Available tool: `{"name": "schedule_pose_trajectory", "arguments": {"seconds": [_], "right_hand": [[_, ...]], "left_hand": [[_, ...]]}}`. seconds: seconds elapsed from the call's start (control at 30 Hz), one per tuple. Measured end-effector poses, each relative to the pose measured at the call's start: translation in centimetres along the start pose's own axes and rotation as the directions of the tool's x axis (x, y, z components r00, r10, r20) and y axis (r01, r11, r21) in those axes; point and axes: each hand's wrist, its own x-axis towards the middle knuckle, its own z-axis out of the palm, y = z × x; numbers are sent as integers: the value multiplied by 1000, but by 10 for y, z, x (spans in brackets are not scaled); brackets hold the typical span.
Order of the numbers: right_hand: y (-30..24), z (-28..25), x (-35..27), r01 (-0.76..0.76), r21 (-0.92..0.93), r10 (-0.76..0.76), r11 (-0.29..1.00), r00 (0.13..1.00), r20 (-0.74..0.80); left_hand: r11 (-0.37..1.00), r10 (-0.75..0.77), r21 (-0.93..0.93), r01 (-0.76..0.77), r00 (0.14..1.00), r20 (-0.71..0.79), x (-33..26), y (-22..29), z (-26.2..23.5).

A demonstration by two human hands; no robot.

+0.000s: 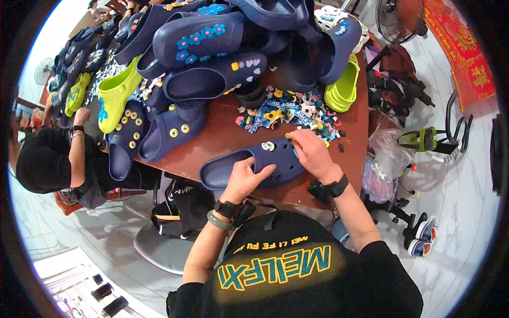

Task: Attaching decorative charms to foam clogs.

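Head view: the navy clog lies on the tabletop, held in the left hand's grip; the right hand seemingly pinches a yellow piece. One charm is on; several holes are bare.

Pale marbled floor; reddish-brown table; black fan.

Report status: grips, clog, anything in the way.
Left grip on navy clog; right grip at its toe end. Small charm on its upper. Loose charms beyond, not covering clog.
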Motion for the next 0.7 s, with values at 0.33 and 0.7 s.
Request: {"name": "schedule_pose_trajectory", "arguments": {"seconds": [0.33, 0.7], "right_hand": [[-36, 7, 10, 278, -287, -220, 917, 951, 218], [-22, 22, -37, 361, -462, -237, 810, 922, 307]], "left_hand": [[955, 6, 296, 0, 1000, -22, -13, 22, -23], [967, 222, 121, -223, 975, 21, -5, -20, 8]]}}
